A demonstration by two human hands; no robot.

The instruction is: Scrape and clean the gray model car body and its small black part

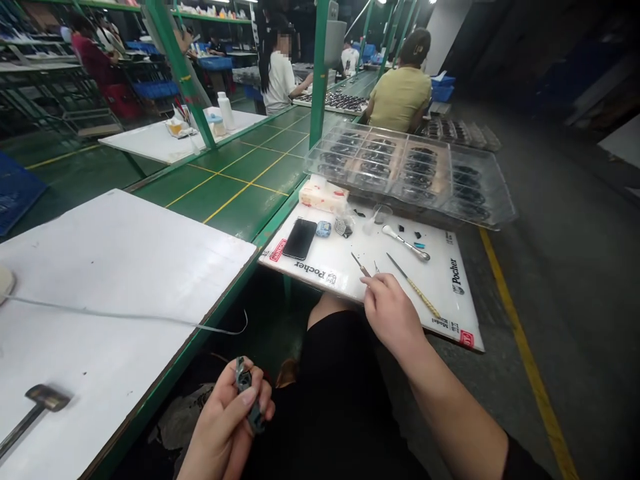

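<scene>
My left hand (pixel 235 413), low in front of my lap, is closed around a small dark grey moulded part (pixel 244 380). Its fingers and thumb wrap the part, which stands roughly upright. Over the near edge of the white printed board (pixel 345 267), my right hand (pixel 395 310) pinches the handle end of a slim pointed tool (pixel 360 263); the tool's tip points away to the left. Just beside those fingers lies a small metal piece (pixel 377 267). A needle file with a yellowish handle (pixel 420 295) rests right of the hand. Farther back is a silver-and-white spoon-shaped tool (pixel 406 243).
A phone (pixel 300 239), a tissue pack (pixel 323 194) and small black bits (pixel 418 235) share the board. Clear trays of dark parts (pixel 385 160) stand behind it. Left, a white table (pixel 115 267) carries a hammer-like tool (pixel 47 398) and a cable (pixel 125 313). Co-workers (pixel 401 90) sit beyond.
</scene>
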